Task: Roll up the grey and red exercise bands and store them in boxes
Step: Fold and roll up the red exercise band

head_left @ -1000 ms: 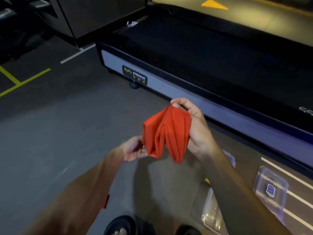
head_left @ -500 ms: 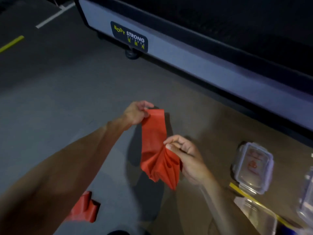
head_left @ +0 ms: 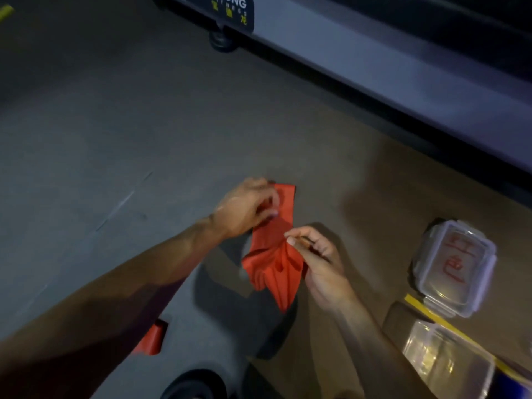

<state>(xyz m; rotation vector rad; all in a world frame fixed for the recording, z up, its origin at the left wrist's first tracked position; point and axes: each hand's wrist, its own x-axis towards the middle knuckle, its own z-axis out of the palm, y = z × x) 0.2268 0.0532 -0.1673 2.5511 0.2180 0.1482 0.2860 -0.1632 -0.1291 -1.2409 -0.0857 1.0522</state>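
Red band (head_left: 275, 254) hangs in the air above the grey floor (head_left: 115, 139), held by both hands. Left hand (head_left: 246, 207) pinches its flat upper end; right hand (head_left: 319, 260) pinches the bunched middle. Two clear plastic boxes, one lidded (head_left: 454, 266) and one open (head_left: 449, 361), sit on the floor to the right.

The scene is dim, with a cool grey cast on the floor (head_left: 100, 133) at left and a warmer brownish patch at right. Dark shadows of the arms fall on the floor below the red band (head_left: 273, 254), the one vivid colour. The left hand (head_left: 244, 208) is smeared by motion blur. A faint glare sits on the clear box (head_left: 454, 266). Straight lines bow towards the edges, and the corners are darkest.
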